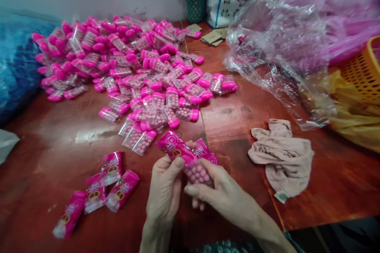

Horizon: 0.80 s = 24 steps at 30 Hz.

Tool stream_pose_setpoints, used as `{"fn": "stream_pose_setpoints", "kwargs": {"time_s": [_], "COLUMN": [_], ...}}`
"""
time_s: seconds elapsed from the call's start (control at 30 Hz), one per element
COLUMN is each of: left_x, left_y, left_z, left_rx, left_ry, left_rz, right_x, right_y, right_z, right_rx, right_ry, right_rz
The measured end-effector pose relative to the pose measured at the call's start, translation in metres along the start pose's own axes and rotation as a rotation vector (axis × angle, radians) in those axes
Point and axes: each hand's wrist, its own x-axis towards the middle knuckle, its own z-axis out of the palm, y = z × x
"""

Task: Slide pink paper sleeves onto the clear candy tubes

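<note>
Low in the middle of the head view, my left hand pinches a pink printed wrapper between thumb and fingers. My right hand grips a clear candy container full of pink balls, its top end against the wrapper's lower end. More pink printed pieces show just behind my hands; whether fingers touch them is unclear. Several wrapped packs lie at the left. Beyond my hands spreads a large heap of pink-capped containers.
A red-brown table bears everything. A pale crumpled cloth lies at the right. Clear plastic, a yellow basket and a yellow bag are farther right. Cardboard pieces and a blue bag sit farther back.
</note>
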Motion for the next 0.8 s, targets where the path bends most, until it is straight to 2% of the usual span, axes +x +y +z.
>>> {"fn": "stream_pose_setpoints", "kwargs": {"time_s": [0.1,0.2,0.3,0.47,0.67,0.8], "left_x": [0.000,-0.001,-0.001,-0.001,-0.004,-0.006], "left_y": [-0.002,-0.008,-0.009,-0.004,-0.016,-0.015], "left_z": [-0.001,-0.001,-0.001,-0.003,-0.001,-0.002], "left_rx": [0.011,0.024,0.027,-0.001,-0.026,0.023], "left_ry": [-0.006,-0.100,-0.119,-0.087,-0.261,-0.215], "left_rz": [0.037,-0.050,-0.079,-0.060,-0.129,-0.157], "right_x": [-0.007,-0.011,-0.009,0.000,0.006,0.008], "right_y": [0.000,0.000,-0.001,0.002,0.012,0.019], "right_z": [0.000,0.002,0.004,0.005,0.003,0.004], "right_rx": [-0.099,-0.166,-0.170,-0.023,-0.022,-0.011], "right_ry": [-0.004,0.091,0.122,-0.038,0.012,-0.009], "right_rz": [0.048,0.073,0.079,0.025,-0.066,-0.039]}}
